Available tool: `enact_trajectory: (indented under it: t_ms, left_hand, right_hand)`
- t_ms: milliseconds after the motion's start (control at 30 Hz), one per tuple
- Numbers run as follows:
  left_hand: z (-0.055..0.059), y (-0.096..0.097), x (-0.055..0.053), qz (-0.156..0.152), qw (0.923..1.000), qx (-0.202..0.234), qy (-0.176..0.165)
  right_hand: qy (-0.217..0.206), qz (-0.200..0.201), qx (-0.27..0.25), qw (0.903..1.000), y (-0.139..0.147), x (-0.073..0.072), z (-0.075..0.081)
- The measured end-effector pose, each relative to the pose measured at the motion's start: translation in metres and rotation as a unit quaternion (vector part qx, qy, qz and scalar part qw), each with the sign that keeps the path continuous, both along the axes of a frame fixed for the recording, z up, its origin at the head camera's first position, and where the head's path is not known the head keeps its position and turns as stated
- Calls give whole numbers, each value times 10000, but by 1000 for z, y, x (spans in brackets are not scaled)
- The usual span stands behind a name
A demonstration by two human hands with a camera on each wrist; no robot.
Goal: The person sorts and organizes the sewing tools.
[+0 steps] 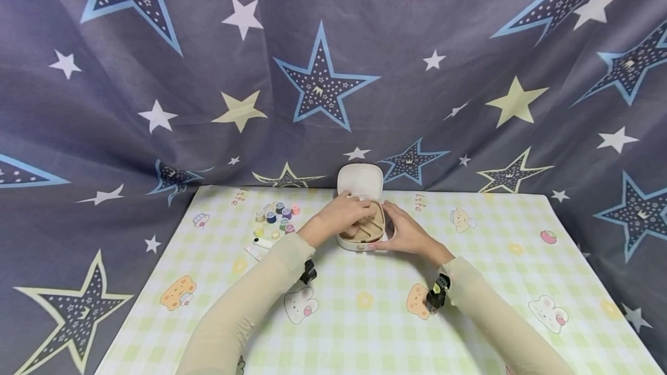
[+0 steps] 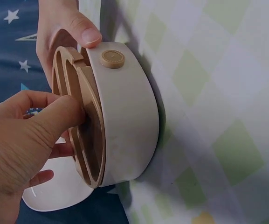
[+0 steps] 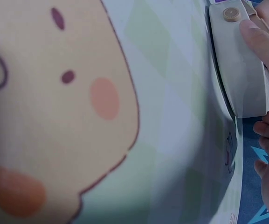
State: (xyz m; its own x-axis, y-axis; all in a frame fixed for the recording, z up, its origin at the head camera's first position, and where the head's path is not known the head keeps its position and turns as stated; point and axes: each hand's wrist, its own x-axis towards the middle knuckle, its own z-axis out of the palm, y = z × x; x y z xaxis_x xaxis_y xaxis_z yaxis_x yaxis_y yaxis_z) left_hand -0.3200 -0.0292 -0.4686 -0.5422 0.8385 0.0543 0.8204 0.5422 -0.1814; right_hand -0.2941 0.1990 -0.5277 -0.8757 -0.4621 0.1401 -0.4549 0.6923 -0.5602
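Note:
A white box (image 1: 348,245) with a round tan button on its front stands on the table, its lid (image 1: 361,180) raised at the back. Inside it sits a tan divided tray (image 2: 95,102), whose rim stands above the box wall in the left wrist view. My left hand (image 1: 341,216) reaches over from the left and pinches a part of the tray between thumb and fingers. From the right side my right hand (image 1: 409,233) grips the box, thumb on the front wall near the button (image 3: 231,14). The tray's far side is partly hidden by the left hand.
Several small thread spools (image 1: 271,217) in different colours stand left of the box. Near them lies a white item with a black spot (image 1: 263,242), too small to identify. A patterned cloth covers the table (image 1: 365,328); a starry curtain (image 1: 417,103) hangs behind it.

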Motion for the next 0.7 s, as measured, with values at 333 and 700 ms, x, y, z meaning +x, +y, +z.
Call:
enact_trajectory:
  t_ms: [333, 700]
  left_hand:
    - [0, -8, 1, -31, 9970, 763, 121]
    - [14, -26, 5, 440, 9877, 1497, -43]
  right_hand:
    - [99, 76, -57, 9999, -1, 0, 1]
    - [408, 219, -40, 9989, -6, -2, 3]
